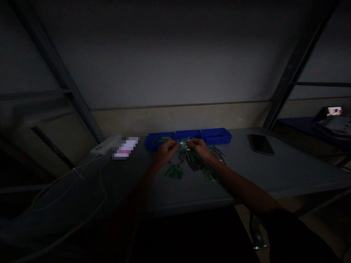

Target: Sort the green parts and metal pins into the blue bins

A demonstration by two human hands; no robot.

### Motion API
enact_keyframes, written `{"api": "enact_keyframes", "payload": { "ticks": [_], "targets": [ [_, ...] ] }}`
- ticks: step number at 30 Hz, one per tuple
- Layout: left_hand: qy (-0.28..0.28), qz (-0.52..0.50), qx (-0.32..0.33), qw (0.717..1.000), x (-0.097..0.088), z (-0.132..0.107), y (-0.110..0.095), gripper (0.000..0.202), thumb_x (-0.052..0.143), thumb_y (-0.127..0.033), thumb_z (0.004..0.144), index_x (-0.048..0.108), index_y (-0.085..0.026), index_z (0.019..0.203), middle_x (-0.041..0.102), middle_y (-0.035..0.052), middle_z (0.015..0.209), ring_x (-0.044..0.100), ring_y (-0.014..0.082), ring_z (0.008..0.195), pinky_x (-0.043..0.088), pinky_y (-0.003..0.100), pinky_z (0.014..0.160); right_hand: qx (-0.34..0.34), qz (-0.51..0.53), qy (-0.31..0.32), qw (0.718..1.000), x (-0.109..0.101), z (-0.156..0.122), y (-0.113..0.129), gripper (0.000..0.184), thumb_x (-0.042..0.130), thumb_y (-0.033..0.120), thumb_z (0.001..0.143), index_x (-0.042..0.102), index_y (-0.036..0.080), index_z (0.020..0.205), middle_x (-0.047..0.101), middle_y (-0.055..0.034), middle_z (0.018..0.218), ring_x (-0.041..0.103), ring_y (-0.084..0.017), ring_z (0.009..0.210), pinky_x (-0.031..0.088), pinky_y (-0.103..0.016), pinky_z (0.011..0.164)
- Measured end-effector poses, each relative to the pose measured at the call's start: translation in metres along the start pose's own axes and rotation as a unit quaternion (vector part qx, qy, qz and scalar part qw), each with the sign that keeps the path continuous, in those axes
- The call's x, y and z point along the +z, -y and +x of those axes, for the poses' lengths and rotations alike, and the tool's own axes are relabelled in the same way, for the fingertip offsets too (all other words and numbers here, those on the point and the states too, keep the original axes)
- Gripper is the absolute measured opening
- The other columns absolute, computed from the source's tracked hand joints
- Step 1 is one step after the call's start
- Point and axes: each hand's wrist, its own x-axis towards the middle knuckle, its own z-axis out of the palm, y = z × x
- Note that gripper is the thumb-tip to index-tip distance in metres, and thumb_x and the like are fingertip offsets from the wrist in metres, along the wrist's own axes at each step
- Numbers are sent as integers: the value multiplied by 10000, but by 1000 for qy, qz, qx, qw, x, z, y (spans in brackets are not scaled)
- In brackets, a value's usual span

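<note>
Between my two hands a small clear plastic bag (182, 144) with a greenish tint is stretched in front of the blue bins. My left hand (166, 150) pinches its left edge, and my right hand (199, 148) pinches the right one. Small shiny pieces seem to be inside, too dim to name. Below my left hand a green plastic bag (174, 171) lies on the table. Beneath my right hand is a pile of small metal parts (194, 162), partly covered by the wrist, with another green bag (210, 174) at its front.
Three blue bins stand in a row at the back: the left bin (153, 146) holds green bags, beside the middle bin (189, 133) and right bin (216, 136). A dark phone (260, 144) lies on the grey table (175, 193). White cables (102, 182) run along the left.
</note>
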Motion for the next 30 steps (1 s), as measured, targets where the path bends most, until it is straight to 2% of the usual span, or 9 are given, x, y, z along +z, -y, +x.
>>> {"api": "enact_keyframes", "payload": {
  "ticks": [4, 9, 12, 17, 21, 25, 30],
  "targets": [
    [-19, 3, -3, 1000, -3, 1, -2, 160, 563, -314, 714, 587, -158, 739, 622, 27, 691, 606, 171, 726, 469, 270, 662, -2, -19, 25, 1000, 2, -2, 5, 232, 607, 361, 619, 478, 175, 566, 433, 63, 531, 396, -77, 524, 299, -213, 530],
    [-4, 36, 8, 999, -3, 2, 1, 185, 545, -320, 727, 596, -151, 780, 643, 44, 746, 616, 184, 774, 478, 290, 715, 8, -29, 54, 998, 4, -5, 8, 223, 628, 364, 612, 565, 157, 667, 536, 36, 606, 475, -99, 591, 350, -220, 578],
    [-5, 47, 21, 999, -1, 1, 2, 185, 537, -320, 734, 595, -154, 789, 650, 51, 774, 619, 186, 786, 478, 300, 739, 8, -28, 69, 997, 4, -5, 5, 223, 623, 371, 633, 569, 158, 668, 538, 32, 609, 473, -97, 573, 348, -220, 560],
    [-3, 50, 28, 998, 2, 0, 0, 194, 542, -318, 734, 603, -157, 824, 661, 57, 802, 625, 192, 801, 481, 302, 735, -6, -21, 36, 999, 6, -2, -5, 195, 606, 345, 625, 550, 159, 614, 502, 39, 565, 434, -84, 527, 327, -213, 517],
    [7, 49, 25, 998, 5, -2, -3, 181, 547, -306, 729, 604, -159, 816, 663, 52, 785, 627, 190, 778, 480, 292, 705, -14, -29, 18, 999, 9, -4, -2, 162, 578, 311, 609, 538, 156, 584, 483, 37, 547, 412, -79, 515, 315, -206, 492],
    [9, 64, 17, 998, 4, -3, -4, 139, 555, -285, 712, 602, -170, 773, 651, 34, 726, 619, 186, 728, 472, 281, 654, -2, -54, 28, 998, 9, -5, 2, 141, 539, 281, 617, 514, 160, 549, 454, 45, 509, 387, -70, 475, 294, -199, 454],
    [-11, 67, 24, 997, 0, -1, -4, 137, 570, -280, 702, 616, -173, 775, 648, 32, 731, 610, 180, 726, 458, 274, 660, 1, -70, 49, 996, 8, -2, -5, 90, 495, 222, 655, 551, 153, 635, 481, 48, 533, 418, -74, 483, 325, -192, 467]
  ]
}}
